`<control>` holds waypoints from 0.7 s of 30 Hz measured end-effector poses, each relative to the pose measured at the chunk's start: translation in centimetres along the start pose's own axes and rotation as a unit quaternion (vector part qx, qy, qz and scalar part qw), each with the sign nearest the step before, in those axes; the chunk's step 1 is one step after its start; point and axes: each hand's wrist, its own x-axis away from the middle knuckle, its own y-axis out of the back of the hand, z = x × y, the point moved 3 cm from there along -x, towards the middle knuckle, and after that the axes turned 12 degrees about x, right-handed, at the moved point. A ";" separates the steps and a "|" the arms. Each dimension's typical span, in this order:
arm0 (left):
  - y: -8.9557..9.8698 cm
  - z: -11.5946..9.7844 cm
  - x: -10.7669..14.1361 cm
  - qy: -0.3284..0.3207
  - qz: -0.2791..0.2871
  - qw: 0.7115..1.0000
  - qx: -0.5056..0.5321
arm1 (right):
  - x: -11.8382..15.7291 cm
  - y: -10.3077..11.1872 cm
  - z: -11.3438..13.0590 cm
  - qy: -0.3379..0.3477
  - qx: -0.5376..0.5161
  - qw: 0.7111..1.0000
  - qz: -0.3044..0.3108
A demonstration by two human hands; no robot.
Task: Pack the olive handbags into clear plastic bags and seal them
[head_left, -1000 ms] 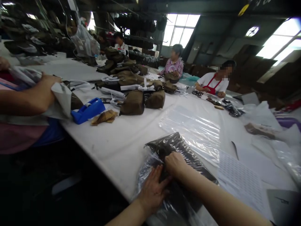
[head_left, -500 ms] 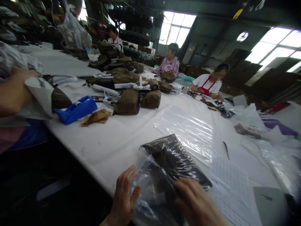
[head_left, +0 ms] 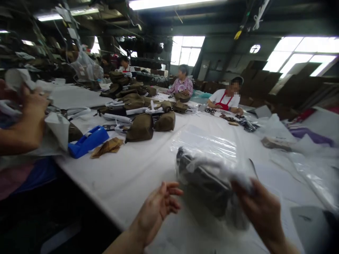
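Note:
A dark olive handbag (head_left: 203,180) in a clear plastic bag stands tilted over the white table (head_left: 127,173), blurred by motion. My right hand (head_left: 259,208) is closed on the wrapped handbag at its right end, near a pale wrapped strap or handle; its fingertips are partly hidden. To the left of the handbag, my left hand (head_left: 161,208) is apart from it, fingers loosely curled and spread, with nothing in them. Flat clear plastic bags (head_left: 212,141) lie just behind the handbag.
A blue tape dispenser (head_left: 88,141) and crumpled brown paper (head_left: 107,147) lie at left, by a co-worker's arm (head_left: 29,123). Several olive bags (head_left: 140,127) are piled behind. Co-workers (head_left: 181,84) sit across the table. More plastic (head_left: 312,176) lies at right.
The wrapped handbag, flat under both hands before, is now raised and turned on its side by my right hand. My left hand has come off it. The view has tilted up.

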 end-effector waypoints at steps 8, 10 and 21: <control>9.4 1.0 0.4 -0.055 -0.210 0.969 -0.121 | -6.0 -3.1 -5.4 -0.249 -0.291 0.917 0.112; 10.9 1.8 0.5 -0.040 -0.231 0.965 -0.120 | -5.7 -3.1 -5.2 -0.260 -0.313 0.907 0.106; 11.9 4.8 -5.1 0.006 -0.114 0.927 -0.357 | -3.1 9.7 -10.5 -0.387 -0.270 0.880 -0.055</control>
